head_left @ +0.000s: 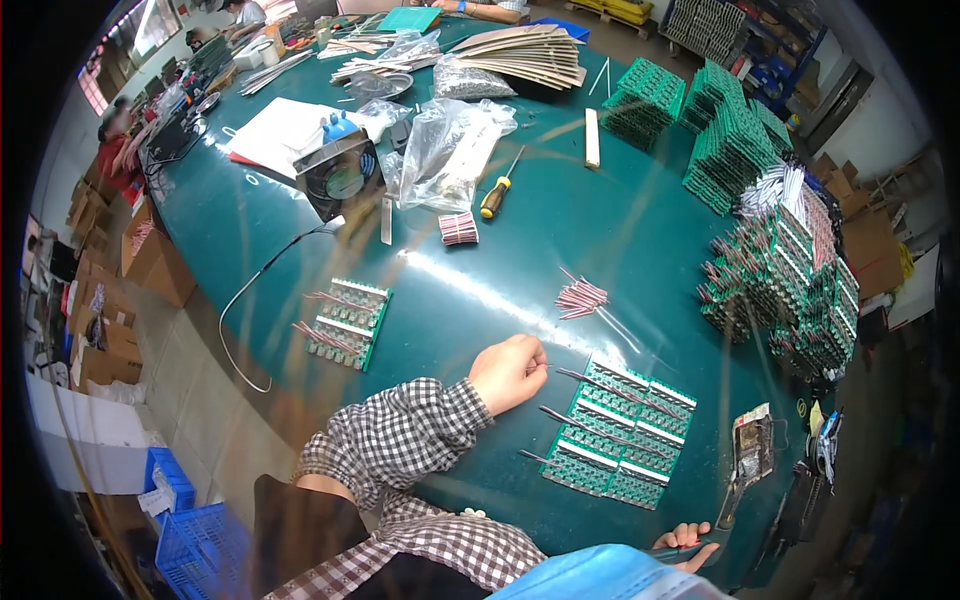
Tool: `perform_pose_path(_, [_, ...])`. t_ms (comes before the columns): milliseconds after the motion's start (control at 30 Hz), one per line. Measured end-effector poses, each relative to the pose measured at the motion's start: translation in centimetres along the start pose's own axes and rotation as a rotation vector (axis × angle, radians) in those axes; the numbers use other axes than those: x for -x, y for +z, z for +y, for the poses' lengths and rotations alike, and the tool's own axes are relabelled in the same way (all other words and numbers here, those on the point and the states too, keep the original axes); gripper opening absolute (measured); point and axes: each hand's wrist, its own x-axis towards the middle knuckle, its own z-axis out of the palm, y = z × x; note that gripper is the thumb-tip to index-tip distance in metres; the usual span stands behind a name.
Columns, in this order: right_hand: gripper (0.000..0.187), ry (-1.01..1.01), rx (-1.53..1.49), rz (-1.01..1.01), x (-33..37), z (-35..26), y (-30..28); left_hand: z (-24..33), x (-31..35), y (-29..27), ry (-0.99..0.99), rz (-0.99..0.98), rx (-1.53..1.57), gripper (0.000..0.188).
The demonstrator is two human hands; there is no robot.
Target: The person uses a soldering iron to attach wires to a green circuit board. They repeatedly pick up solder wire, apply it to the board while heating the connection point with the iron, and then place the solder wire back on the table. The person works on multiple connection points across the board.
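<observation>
My left hand [508, 372] rests on the green table [520, 250] with its fingers closed on a thin pink-tipped wire that points toward a green circuit board panel [620, 430]. Several such wires lie across that panel. Only the fingers of my right hand [688, 541] show at the table's near edge, gripping a dark slim tool; most of the hand is hidden behind a blue mask. A loose bundle of pink wires [580, 297] lies beyond my left hand.
A second wired panel [345, 320] lies to the left. Stacks of green boards [790, 280] crowd the right side. A small fan [340, 175], plastic bags [450, 150], a yellow-handled screwdriver [497, 192] and card sheets [530, 55] sit farther back. Blue crates [190, 520] stand on the floor.
</observation>
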Motion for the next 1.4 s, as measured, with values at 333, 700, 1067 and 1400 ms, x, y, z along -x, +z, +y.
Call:
perform_pose_path(333, [0.038, -0.006, 0.027, -0.003, 0.2, -0.4, -0.2, 0.6, -0.4, 0.0, 0.01, -0.002, -0.027, 0.01])
perform_pose_path(700, [0.037, 0.034, 0.177, 0.231, -0.2, 0.4, 3.2, 3.9, 0.1, -2.1, -0.211, -0.311, 0.713, 0.009])
perform_pose_path(1067, [0.041, 0.037, 0.446, 0.16, 3.1, 1.2, 7.6, 7.7, 5.1, 0.1, -0.223, -0.626, 0.749, 0.01])
perform_pose_path(1400, [0.043, 0.052, 0.527, 0.223, 5.0, 1.9, 8.3, 6.7, 5.1, 0.8, -0.161, -0.617, 0.618, 0.01])
